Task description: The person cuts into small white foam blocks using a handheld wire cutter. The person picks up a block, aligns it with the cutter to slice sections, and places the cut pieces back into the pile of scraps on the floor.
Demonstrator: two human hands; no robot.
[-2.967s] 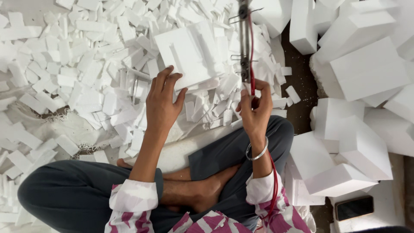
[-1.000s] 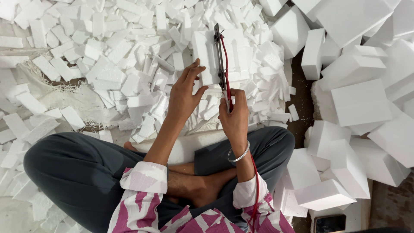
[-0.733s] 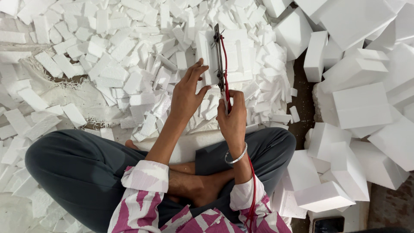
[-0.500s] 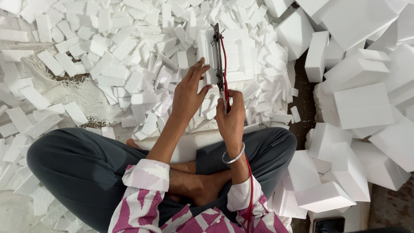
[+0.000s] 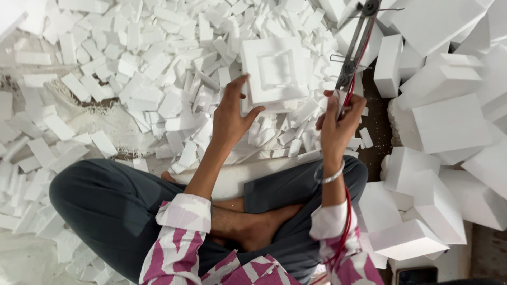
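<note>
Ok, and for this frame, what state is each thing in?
left hand: grip on the foam piece's edge
foam piece: recessed square, held up, uncut
right hand: grip shut on the cutter frame
cutter frame: upright, tilted, beside the foam piece
foam blocks: piled at right
foam scraps: scattered

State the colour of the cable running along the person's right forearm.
Red: the cable runs from the right hand past the sleeve, in the head view.
</note>
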